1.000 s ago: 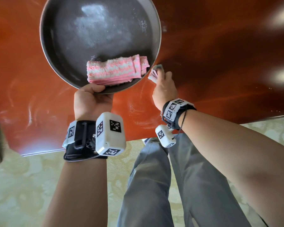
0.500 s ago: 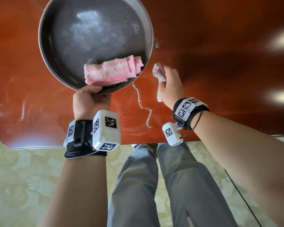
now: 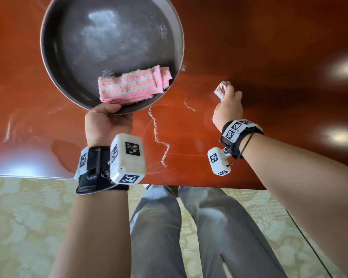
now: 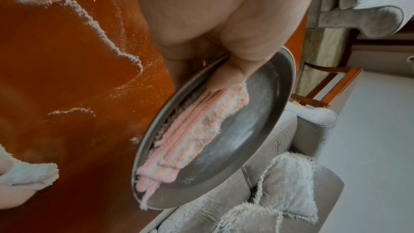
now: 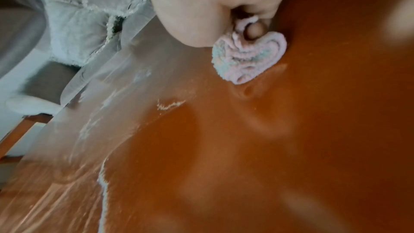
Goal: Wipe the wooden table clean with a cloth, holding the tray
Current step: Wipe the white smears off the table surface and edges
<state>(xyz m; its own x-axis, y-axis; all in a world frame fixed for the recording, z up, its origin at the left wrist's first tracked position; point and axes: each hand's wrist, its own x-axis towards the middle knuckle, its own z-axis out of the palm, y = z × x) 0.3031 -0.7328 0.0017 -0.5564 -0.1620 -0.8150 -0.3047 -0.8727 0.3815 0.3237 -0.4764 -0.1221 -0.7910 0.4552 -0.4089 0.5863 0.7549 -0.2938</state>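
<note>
Tabletop (image 3: 269, 47) of glossy red-brown wood runs to a near edge just above the person's grey trouser legs (image 3: 189, 227), with broad bare wood open to the right of both hands. One round dark tray (image 3: 54, 77) is held tilted over the wood by the left hand (image 3: 107, 125), thumb hooked over its near rim and fingers beneath. One folded pink-and-white cloth (image 3: 133, 85) lies in the tray's lower part, touching the thumb. The right hand (image 3: 227, 109) is curled round a second, bunched cloth (image 5: 248, 58), pressing it onto the tabletop well right of the tray. Two thin white powder lines (image 3: 159, 137) lie on the wood between the hands. Grey sofa cushions (image 4: 291, 192) stand beyond the table.
</note>
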